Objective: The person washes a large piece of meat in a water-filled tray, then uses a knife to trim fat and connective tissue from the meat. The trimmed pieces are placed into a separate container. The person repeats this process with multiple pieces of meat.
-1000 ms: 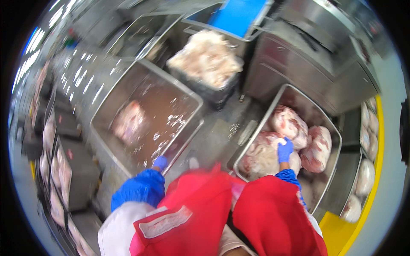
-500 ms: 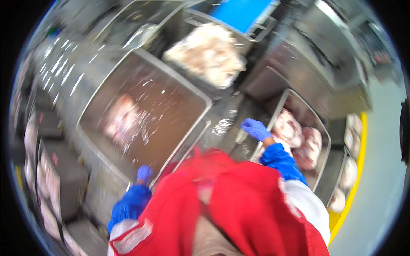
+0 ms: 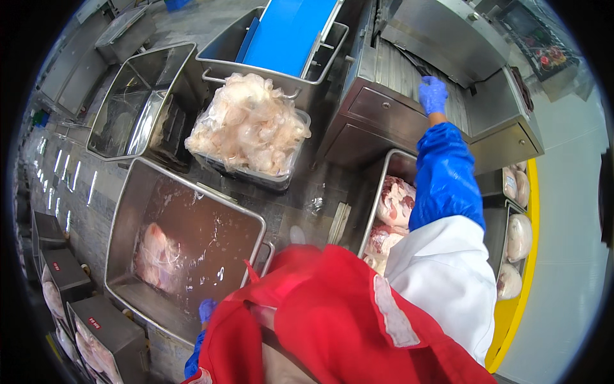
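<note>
Dark slender tool (image 3: 416, 64), head view: lying on the slatted bed of a steel machine (image 3: 384, 105), just beyond the right hand (image 3: 433, 95). Blue-gloved fingers are hanging at its near end; contact or grip cannot be told. Left hand (image 3: 207, 310), well apart from the right, is showing only partly beside the near rim of a steel tub (image 3: 130, 208); its grip cannot be told either. Ahead of the left hand, a meat piece (image 3: 158, 259) is sitting in brownish water. Nearer the body than the right hand, red-and-white cuts (image 3: 395, 201) are lying in another tub (image 3: 376, 211).
</note>
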